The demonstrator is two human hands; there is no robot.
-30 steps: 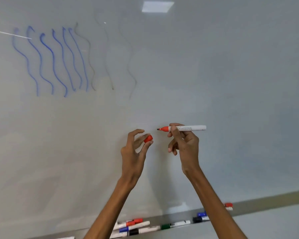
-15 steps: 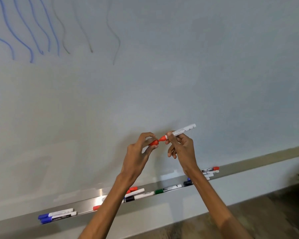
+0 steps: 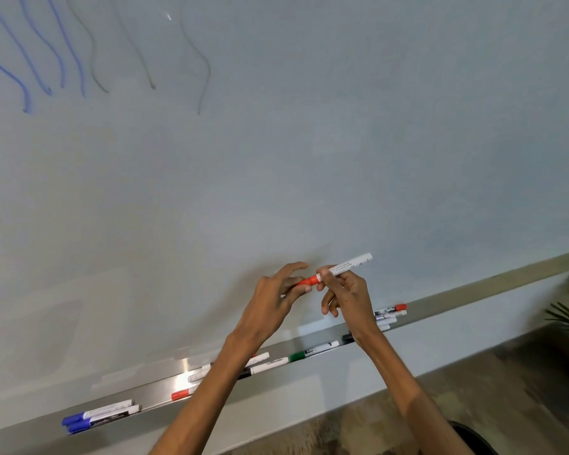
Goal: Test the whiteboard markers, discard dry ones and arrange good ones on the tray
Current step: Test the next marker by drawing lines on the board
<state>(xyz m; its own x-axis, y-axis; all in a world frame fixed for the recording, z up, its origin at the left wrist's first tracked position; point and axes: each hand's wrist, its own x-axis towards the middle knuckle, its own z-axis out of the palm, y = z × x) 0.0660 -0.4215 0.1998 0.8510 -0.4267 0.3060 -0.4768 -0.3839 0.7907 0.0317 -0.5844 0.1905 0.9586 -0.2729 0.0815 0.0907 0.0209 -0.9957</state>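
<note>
- Steel tray [image 3: 440,308] is loaded with markers [image 3: 312,351], a blue pair [image 3: 96,417] at its left end.
- Red marker [image 3: 345,266] is held above it: barrel gripped by right hand [image 3: 349,297], cap [image 3: 307,281] pinched by left hand [image 3: 270,300].
- Tray's right end is seen bare.

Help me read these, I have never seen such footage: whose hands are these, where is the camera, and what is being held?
There is no machine here. A person wears a wide-angle camera on the head, and every picture comes from it, looking at their own two hands before a whiteboard. The right hand grips the white barrel of a red marker. The left hand pinches its red cap at the marker's tip. Below runs a metal tray holding more markers: two blue-capped markers at the left, a green-capped marker near the middle, others partly hidden by the arms. The wavy blue lines and fainter grey lines look like test strokes.
</note>
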